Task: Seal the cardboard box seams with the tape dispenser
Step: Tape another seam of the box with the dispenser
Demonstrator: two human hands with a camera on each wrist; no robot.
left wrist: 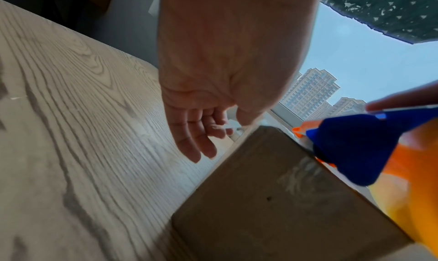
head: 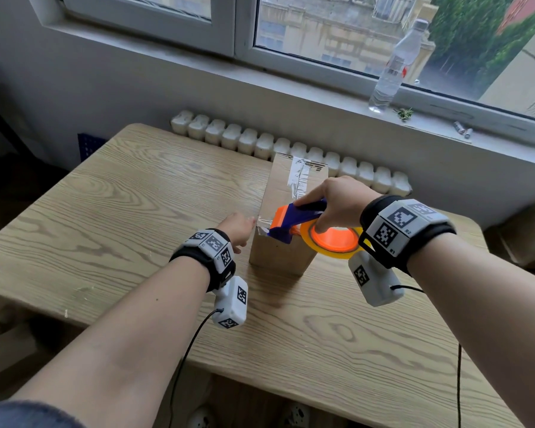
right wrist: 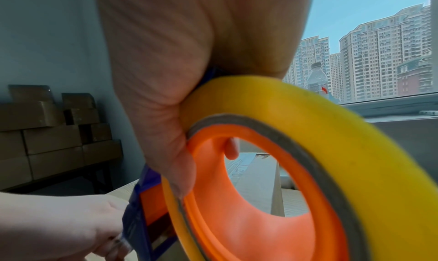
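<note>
— Cardboard box [head: 288, 211] standing on the wooden table [head: 121, 205], long side running away toward the radiator [head: 260, 143]. Clear tape strip [head: 298, 177] already down along the top seam.

— Right hand [head: 337, 205]?

— Above the box's near end, wrapped around the tape dispenser [head: 294, 222]: fingers curled over the blue handle, thumb hooked into the orange hub of the yellow tape roll [right wrist: 296, 119]. Dispenser mouth resting at the box's near top edge.

— Left hand [head: 238, 228]?

— Just left of the box's near top corner. Outer fingers [left wrist: 189, 143] hanging loose and nearly straight; thumb and forefinger pinched close at the corner, seemingly on a scrap of tape, though hard to confirm.

— Beyond the box?

— Plastic bottle [head: 393, 66] on the windowsill.
</note>
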